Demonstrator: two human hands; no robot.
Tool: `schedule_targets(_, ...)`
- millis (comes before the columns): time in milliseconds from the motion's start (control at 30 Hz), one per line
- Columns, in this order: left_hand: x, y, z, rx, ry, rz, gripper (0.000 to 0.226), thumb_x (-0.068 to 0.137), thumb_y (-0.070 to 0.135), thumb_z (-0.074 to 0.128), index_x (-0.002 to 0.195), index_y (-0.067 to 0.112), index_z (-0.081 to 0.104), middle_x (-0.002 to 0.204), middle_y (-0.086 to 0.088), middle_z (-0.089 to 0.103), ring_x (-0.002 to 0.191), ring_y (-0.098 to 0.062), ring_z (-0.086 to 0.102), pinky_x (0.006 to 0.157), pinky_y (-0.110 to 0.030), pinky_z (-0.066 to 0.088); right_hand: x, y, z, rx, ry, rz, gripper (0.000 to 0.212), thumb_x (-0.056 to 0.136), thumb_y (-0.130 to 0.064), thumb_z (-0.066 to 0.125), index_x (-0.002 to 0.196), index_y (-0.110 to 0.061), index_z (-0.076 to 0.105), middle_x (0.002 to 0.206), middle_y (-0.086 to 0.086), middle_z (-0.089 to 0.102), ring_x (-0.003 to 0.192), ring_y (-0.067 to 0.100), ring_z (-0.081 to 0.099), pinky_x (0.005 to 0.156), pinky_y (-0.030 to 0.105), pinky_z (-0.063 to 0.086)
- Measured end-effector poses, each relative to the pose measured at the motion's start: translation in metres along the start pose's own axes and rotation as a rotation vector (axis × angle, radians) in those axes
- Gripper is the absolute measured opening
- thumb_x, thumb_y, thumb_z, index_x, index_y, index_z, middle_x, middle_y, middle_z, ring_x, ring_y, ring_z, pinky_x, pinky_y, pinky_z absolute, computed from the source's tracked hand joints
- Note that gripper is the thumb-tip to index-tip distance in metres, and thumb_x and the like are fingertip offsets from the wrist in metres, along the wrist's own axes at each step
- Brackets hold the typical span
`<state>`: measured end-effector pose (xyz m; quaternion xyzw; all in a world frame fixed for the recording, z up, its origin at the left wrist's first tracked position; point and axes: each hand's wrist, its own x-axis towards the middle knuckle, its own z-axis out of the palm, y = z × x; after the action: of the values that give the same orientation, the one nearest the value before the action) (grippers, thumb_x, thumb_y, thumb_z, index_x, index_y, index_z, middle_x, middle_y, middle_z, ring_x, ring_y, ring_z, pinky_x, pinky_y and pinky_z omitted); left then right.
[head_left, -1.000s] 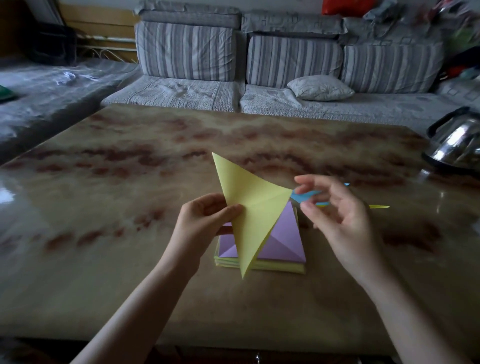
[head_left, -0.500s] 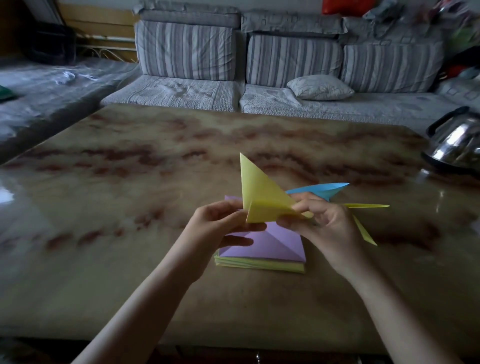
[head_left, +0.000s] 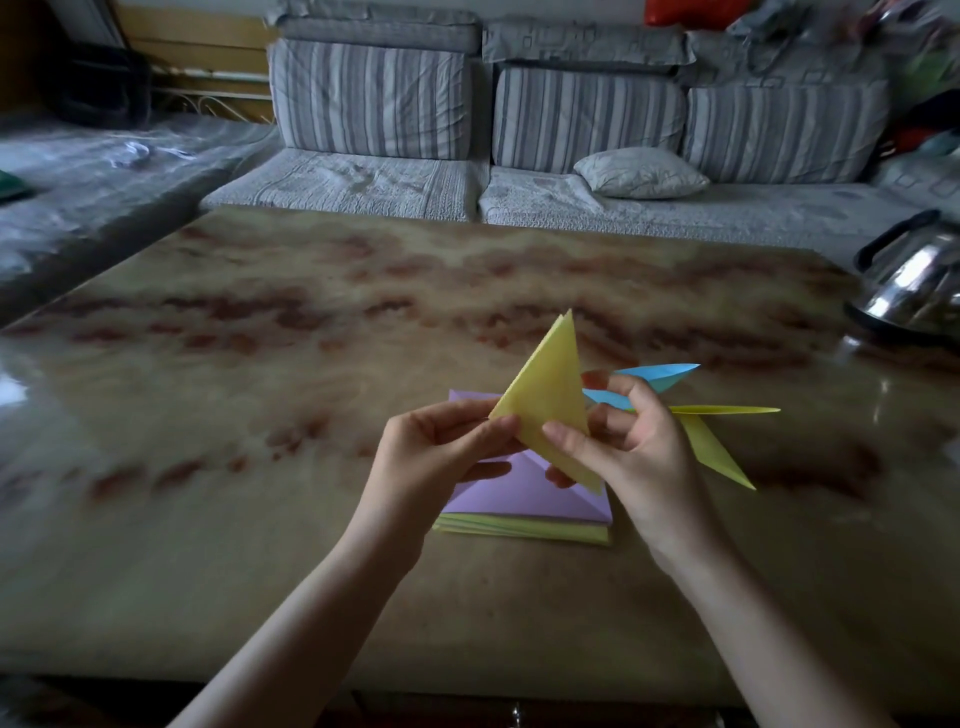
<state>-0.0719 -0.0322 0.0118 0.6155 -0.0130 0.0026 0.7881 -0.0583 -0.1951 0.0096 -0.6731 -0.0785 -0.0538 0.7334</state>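
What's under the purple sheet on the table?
A stack of yellow-green sheets, only its near edge showing. The rest of the stack is hidden by the purple sheet.

Near the middle of the bench (head_left: 260, 364): paper stack (head_left: 519, 499). Above the stack, off the bench: folded sheet (head_left: 550, 400), pinched between left grip (head_left: 431, 457) at its left corner and right grip (head_left: 634, 457) at its right edge. Just right of the stack, behind the right grip: folded pieces (head_left: 717, 452) on the bench. At the far right edge: kettle (head_left: 919, 286). Beyond the far edge: sofa (head_left: 374, 182), with pillow (head_left: 641, 172) on its seat.
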Motion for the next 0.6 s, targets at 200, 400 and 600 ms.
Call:
schedule_targets(200, -0.003, -0.007, 0.005, -0.174, 0.083, -0.041, 0.015, 0.083, 0.015, 0.065, 0.092, 0.012, 0.075, 0.091, -0.015, 0.074, 0.085, -0.022, 0.07, 0.076, -0.027, 0.057, -0.004, 0.008, 0.01, -0.084, -0.057, 0.052, 0.04, 0.07, -0.004, 0.077, 0.106, -0.004, 0.058, 0.094, 0.015, 0.072, 0.082, 0.03, 0.071, 0.07, 0.043, 0.059)
schedule_targets(400, 0.0, 0.0, 0.001, -0.027, 0.081, 0.029, 0.015, 0.085, 0.008, 0.063, 0.096, 0.007, 0.073, 0.084, -0.009, 0.075, 0.073, -0.014, 0.07, 0.067, -0.023, 0.057, 0.004, -0.003, 0.0, -0.072, 0.01, 0.006, 0.066, 0.055, -0.028, 0.083, 0.115, -0.016, 0.057, 0.113, 0.005, 0.067, 0.097, 0.014, 0.063, 0.088, 0.029, 0.051)
schedule_targets(600, 0.0, 0.002, 0.0, 0.183, -0.003, 0.08, 0.014, 0.084, 0.003, 0.064, 0.088, 0.012, 0.074, 0.077, -0.003, 0.075, 0.067, -0.008, 0.068, 0.059, -0.019, 0.053, 0.009, -0.021, -0.024, -0.353, -0.117, -0.105, 0.035, 0.066, -0.035, 0.082, 0.096, -0.021, 0.072, 0.099, -0.005, 0.073, 0.099, 0.014, 0.066, 0.092, 0.03, 0.049)
